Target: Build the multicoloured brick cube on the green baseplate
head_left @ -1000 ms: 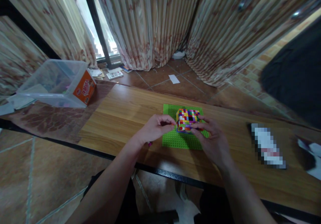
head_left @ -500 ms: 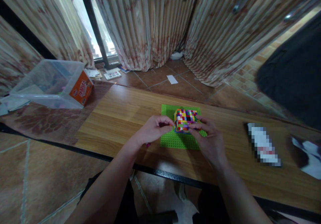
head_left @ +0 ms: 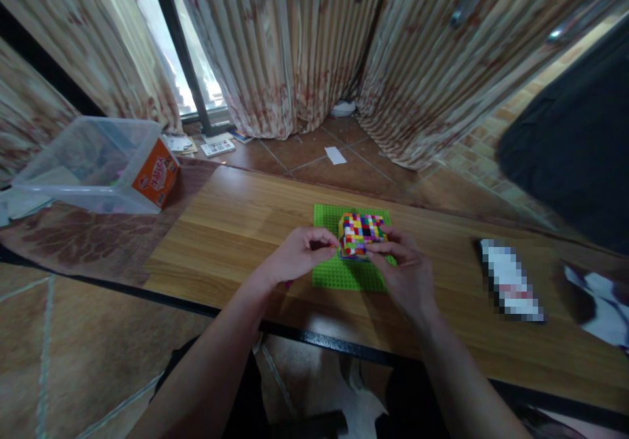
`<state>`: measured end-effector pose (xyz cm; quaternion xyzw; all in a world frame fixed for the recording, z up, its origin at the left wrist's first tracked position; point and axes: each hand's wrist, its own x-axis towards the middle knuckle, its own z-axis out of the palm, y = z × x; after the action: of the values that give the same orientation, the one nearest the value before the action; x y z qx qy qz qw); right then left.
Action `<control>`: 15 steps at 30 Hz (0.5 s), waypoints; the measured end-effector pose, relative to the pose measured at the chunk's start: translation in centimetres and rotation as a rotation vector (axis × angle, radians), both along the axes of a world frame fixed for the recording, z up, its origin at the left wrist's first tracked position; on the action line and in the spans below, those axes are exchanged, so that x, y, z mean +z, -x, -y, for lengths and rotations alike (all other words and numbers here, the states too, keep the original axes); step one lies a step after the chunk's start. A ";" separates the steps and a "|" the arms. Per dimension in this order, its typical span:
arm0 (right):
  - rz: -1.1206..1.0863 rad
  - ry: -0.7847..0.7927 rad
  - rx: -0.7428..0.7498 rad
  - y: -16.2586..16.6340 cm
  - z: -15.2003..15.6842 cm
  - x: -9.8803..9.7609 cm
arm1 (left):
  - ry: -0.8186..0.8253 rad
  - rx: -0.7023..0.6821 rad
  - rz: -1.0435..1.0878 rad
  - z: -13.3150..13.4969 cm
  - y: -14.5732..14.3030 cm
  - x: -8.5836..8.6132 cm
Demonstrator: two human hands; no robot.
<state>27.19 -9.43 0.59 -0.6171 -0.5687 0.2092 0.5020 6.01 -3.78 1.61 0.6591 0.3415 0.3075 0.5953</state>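
Observation:
A multicoloured toy-brick block (head_left: pixel 354 230) with a dark gap in its top stands on a green studded baseplate (head_left: pixel 339 279). My left hand (head_left: pixel 299 255) is at its left side, thumb and forefinger pinched on a small orange-red toy brick (head_left: pixel 335 247), close to the block's front left corner. From the right, my right hand (head_left: pixel 409 270) grips the block, with fingers on its right side and front edge; part of that side is hidden behind them. Small magenta pieces (head_left: pixel 289 284) lie on the wood beside my left wrist, partly covered.
The wooden table (head_left: pixel 236 209) has a dark front edge. On its left stands a clear plastic bin (head_left: pixel 98 193) with an orange label. To the right lie a blurred-out flat item (head_left: pixel 512 282) and white paper (head_left: pixel 602 308). Curtains (head_left: pixel 295 65) hang behind.
The whole view has shifted slightly. Both hands keep nearly the same place against the block, and the small brick stays pinched in my left hand.

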 end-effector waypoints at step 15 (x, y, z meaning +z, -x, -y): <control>0.161 -0.265 -0.034 0.3 0.5 1.2 | 0.038 -0.001 0.136 0.1 -0.4 0.0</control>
<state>26.93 -9.88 1.76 -0.5697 -0.6193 0.0736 0.5352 6.39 -3.88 1.59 0.6253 0.3057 0.3449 0.6298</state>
